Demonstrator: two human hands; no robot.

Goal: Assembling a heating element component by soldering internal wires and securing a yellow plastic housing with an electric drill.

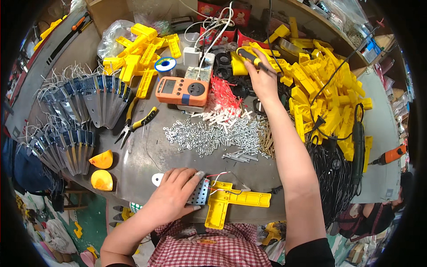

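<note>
My left hand [178, 191] is closed on a perforated metal plate [201, 192] near the bench's front edge, thumb below and fingers over the top. The plate's right end meets a T-shaped yellow plastic shell half [218, 209], which lies open side up. Thin red, white and dark wires [220, 182] run from the plate over the shell. Farther off to the right, my right hand [262, 78] grips a tool with a black-and-yellow handle [247, 56] above the yellow parts. Its working end is unclear.
Screws and nuts [218, 135] are heaped mid-bench, below an orange multimeter [182, 91]. Pliers [135, 124] and fanned metal plates [95, 100] lie left. Yellow shells [324, 84] pile up right, beside black cables [327, 182]. Two orange fruit pieces [102, 180] sit near the left edge.
</note>
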